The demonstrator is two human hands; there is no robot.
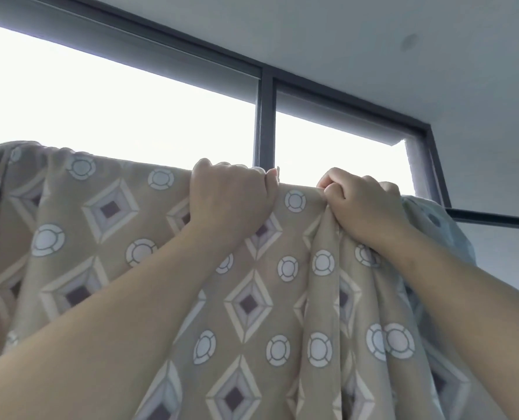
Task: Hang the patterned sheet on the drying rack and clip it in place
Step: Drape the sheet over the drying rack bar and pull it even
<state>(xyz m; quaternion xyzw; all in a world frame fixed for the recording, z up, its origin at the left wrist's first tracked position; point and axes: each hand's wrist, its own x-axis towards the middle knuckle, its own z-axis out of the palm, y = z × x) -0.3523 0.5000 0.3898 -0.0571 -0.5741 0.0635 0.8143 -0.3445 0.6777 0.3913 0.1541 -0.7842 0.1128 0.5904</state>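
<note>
Head view: the patterned sheet (149, 268) hung over the dark rack bar (494, 216).
My left hand (231, 201): gripped its top fold.
My right hand (364, 204): pinched bunched fabric, just right.

Patterned sheet (149, 225): I read this as thin woven cloth, matt, smooth where it lies flat and soft where it gathers into folds.
Rack bar (501, 220): dark and smooth with a faint sheen; I can't tell whether it is metal or plastic.
Window frame (264, 116): dark grey, smooth, matt; it looks like metal to me.
Ceiling (373, 40): pale painted finish, even and matt.
Window pane (115, 110): glass, washed out white.
</note>
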